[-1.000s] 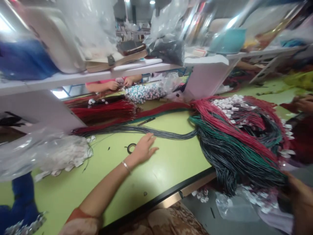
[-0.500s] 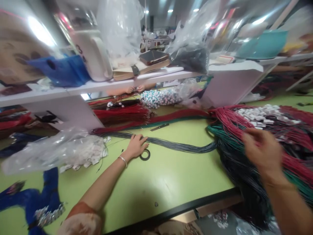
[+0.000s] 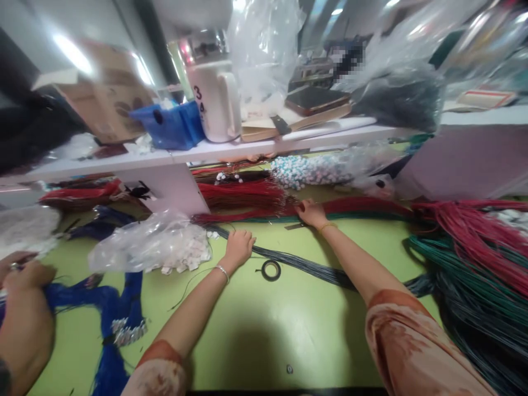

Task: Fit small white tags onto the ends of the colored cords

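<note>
My left hand (image 3: 240,247) is closed around a bundle of dark grey wires (image 3: 305,263) that runs across the green table. Farther back, my right hand (image 3: 312,213) has its fingers curled at the red wires (image 3: 363,205); what lies between the fingertips is hidden. Green wires (image 3: 350,216) run along the red ones beside that wrist. Under the right hand's near side lies a dark flat strip (image 3: 293,226). A roll of black tape (image 3: 271,270) lies on the table just right of my left hand.
At the left edge is another person's hand (image 3: 31,308), near blue wire bundles (image 3: 103,308). A clear bag of white connectors (image 3: 160,247) lies left of my hand. The shelf (image 3: 256,144) overhead carries a mug (image 3: 214,102) and a blue bin (image 3: 173,124). Wires pile up at right (image 3: 474,275).
My right hand has moved from the wire pile at far right to the red wires at the back. My left hand's spread fingers have closed on the grey wires. The view has turned left.
</note>
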### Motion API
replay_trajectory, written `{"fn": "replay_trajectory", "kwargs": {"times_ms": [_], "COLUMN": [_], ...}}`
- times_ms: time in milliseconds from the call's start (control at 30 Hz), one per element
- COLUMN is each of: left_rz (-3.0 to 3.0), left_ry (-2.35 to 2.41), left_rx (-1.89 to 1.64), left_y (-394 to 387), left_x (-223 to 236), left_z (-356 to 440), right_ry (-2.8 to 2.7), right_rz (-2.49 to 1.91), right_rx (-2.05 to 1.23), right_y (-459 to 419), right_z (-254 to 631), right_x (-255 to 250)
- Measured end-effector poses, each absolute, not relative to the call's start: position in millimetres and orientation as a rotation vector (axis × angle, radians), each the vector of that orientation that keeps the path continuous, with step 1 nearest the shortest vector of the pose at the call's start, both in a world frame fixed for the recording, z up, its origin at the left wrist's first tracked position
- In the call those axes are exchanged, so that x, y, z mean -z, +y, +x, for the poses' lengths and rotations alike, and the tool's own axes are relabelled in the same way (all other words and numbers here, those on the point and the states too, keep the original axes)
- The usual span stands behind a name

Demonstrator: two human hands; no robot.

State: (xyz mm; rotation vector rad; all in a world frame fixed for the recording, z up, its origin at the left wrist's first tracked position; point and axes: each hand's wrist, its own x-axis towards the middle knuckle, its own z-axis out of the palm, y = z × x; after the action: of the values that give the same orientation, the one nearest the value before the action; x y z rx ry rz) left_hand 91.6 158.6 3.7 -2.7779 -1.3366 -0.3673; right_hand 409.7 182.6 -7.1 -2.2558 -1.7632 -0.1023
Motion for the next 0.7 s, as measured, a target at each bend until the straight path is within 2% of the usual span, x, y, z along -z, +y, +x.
{"fn": "replay_trajectory", "kwargs": {"times_ms": [133,333,700], "left_rz": [-2.702,-2.803,-2.888], "left_ry": [-1.471,-1.192,-1.147], "left_rx": [0.392,0.392,0.436], "left_y": [189,219,144], "left_x": [-3,5,6], "left_z": [80,59,52], "right_ry": [-1.832,-2.007,-2.036], "right_rz": [-2.188,-1.949,-1.844], "right_rx": [0.098,0.001,-0.054], "right_y": [164,108,43], "right_z": [407,414,430], "right_x": [18,19,16]}}
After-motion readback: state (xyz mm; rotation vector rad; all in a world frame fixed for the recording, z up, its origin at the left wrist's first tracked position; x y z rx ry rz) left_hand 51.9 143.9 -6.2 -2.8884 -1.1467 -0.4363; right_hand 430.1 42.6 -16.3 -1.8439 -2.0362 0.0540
